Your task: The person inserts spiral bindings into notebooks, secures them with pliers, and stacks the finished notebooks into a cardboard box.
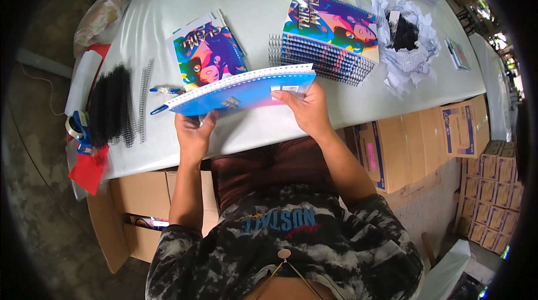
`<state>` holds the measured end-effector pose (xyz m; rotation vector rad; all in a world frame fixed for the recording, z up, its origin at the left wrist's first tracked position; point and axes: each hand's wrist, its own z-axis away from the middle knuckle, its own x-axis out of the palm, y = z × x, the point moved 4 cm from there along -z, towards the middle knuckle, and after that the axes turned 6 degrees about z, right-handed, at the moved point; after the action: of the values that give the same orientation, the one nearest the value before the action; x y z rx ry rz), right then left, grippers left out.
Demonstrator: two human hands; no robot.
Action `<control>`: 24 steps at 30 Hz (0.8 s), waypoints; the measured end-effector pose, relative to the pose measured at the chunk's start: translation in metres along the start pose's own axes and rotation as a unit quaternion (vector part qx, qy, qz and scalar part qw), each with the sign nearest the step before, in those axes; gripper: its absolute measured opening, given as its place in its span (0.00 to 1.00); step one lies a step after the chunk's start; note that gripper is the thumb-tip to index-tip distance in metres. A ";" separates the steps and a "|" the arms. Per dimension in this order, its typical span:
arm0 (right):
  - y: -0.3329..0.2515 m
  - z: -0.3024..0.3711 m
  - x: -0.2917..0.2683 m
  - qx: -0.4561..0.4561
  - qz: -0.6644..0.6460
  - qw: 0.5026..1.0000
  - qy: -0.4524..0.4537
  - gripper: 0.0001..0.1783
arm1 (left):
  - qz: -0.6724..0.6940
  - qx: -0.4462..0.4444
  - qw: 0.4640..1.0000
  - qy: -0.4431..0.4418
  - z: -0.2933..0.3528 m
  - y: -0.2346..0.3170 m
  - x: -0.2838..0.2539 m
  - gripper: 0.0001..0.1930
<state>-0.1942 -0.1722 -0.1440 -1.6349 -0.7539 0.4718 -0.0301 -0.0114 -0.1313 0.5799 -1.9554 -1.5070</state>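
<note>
Both of my hands grip a notebook block with a blue-to-pink cover, held tilted above the table's near edge. Its upper long edge shows white pages with a row of punched holes, and no coil runs through that edge. My left hand is closed on the lower left part, thumb on the cover. The right hand holds the right end, thumb beside a white barcode label. Just behind lies a small pile of colourful printed covers, partly hidden by the block. A pen-like blue and clear item rests left of it.
Black wire coils lie left, near a blue tape dispenser. Spiral-bound notebooks are stacked back right, beside crumpled white paper around black material. Cardboard boxes stand under the white-covered table.
</note>
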 end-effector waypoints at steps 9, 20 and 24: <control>-0.007 -0.020 -0.019 -0.042 -0.018 0.999 -0.003 0.24 | -0.019 -0.023 0.999 0.024 -0.007 -0.034 -0.005 0.20; -0.018 -0.013 -0.005 -0.062 0.078 0.985 -0.142 0.16 | -0.729 0.097 0.647 0.202 -0.072 0.015 -0.140 0.12; -0.029 -0.015 0.004 -0.096 0.059 0.985 -0.132 0.16 | -0.706 -0.090 0.689 0.139 -0.091 0.021 -0.169 0.16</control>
<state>-0.1872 -0.1783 -0.1123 -1.8250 -0.9246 0.7308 0.1552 0.0411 -0.1272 2.3805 -0.8583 -2.0990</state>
